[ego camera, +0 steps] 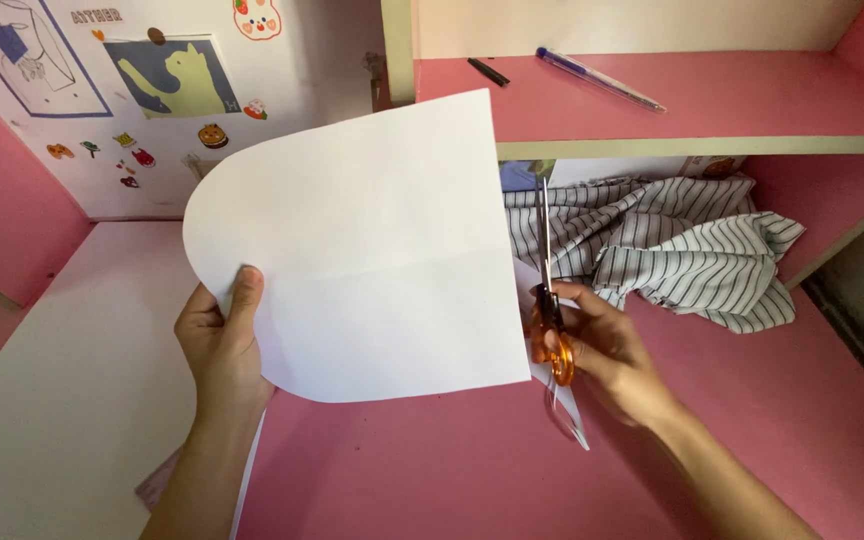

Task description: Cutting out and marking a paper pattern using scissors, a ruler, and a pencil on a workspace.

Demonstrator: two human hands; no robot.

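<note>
Left hand [220, 345] holds paper [372, 250]; right hand [607, 350] scissors [550, 310]

Scissors' [549, 300] cutting edge behind paper [372, 250]

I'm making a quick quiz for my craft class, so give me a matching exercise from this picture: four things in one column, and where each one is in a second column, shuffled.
Things:
1. white paper
2. scissors
3. blue pen
4. striped cloth

Places:
A. lying on top of the pink shelf
B. bunched up under the shelf
C. in the right hand
D. gripped at its edge by the left hand

Pairs: 1-D, 2-C, 3-A, 4-B
</note>
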